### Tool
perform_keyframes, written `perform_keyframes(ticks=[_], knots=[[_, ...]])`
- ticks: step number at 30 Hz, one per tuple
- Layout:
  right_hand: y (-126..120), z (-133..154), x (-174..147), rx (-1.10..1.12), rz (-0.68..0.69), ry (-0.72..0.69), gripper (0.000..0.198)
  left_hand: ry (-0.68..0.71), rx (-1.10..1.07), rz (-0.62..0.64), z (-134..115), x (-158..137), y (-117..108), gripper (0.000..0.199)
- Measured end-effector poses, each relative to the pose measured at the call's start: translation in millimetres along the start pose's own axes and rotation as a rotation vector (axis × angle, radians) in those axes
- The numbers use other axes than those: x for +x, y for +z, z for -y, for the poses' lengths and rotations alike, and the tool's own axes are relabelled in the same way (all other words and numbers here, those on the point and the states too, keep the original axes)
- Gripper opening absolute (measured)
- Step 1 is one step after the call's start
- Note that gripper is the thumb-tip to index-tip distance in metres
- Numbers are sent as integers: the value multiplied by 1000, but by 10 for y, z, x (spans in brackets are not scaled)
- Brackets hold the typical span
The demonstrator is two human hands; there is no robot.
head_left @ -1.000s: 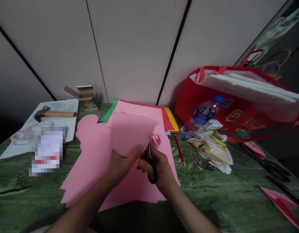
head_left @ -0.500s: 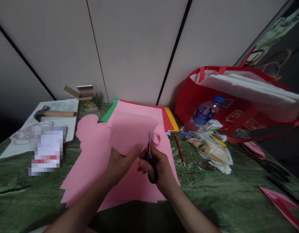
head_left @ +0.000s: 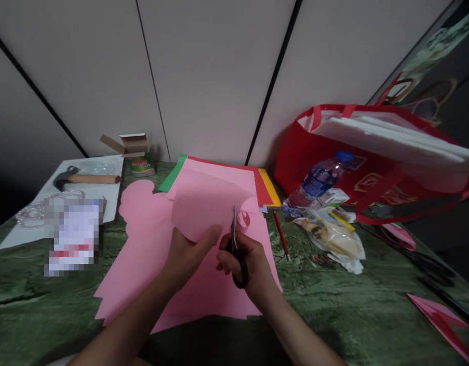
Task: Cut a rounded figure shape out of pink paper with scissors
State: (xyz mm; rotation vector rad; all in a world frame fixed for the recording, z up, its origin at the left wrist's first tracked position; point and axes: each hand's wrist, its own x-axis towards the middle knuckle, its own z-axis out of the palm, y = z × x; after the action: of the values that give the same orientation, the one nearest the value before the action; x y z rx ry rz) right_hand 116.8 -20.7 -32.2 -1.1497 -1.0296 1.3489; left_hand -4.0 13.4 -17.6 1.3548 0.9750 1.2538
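Observation:
My left hand [head_left: 194, 254] grips the lower edge of a raised sheet of pink paper [head_left: 207, 203], thumb on top and the other fingers hidden beneath. In my right hand [head_left: 251, 259] is a pair of scissors [head_left: 235, 239] with dark handles, their blades pointing away from me at the sheet's right edge. Just right of the blades a curled pink strip [head_left: 244, 218] bends up. Under both hands lie more pink sheets [head_left: 204, 300], and a pink cut-out with a rounded top [head_left: 138, 203] spreads to the left.
Behind are red [head_left: 263, 190] and green paper [head_left: 174, 175]. To the right lie a red pencil [head_left: 282, 236], a water bottle [head_left: 314, 183], a plastic wrapper [head_left: 337, 236] and a red bag [head_left: 295, 147]. On the left are a hammer [head_left: 93, 178], an open box [head_left: 141, 162] and a blurred packet [head_left: 76, 234].
The raised pink sheet has tilted slightly, and its curled strip has shifted a little. My left thumb has moved slightly left, while the scissors stay nearly in place.

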Motion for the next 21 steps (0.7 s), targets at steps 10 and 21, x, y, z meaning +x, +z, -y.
perform_keyframes(ticks=[10, 21], knots=[[15, 16, -8, 0, -11, 10, 20, 6, 28, -27, 6, -2, 5, 12], [20, -31, -10, 28, 79, 3, 20, -23, 197, -184, -13, 18, -10, 16]])
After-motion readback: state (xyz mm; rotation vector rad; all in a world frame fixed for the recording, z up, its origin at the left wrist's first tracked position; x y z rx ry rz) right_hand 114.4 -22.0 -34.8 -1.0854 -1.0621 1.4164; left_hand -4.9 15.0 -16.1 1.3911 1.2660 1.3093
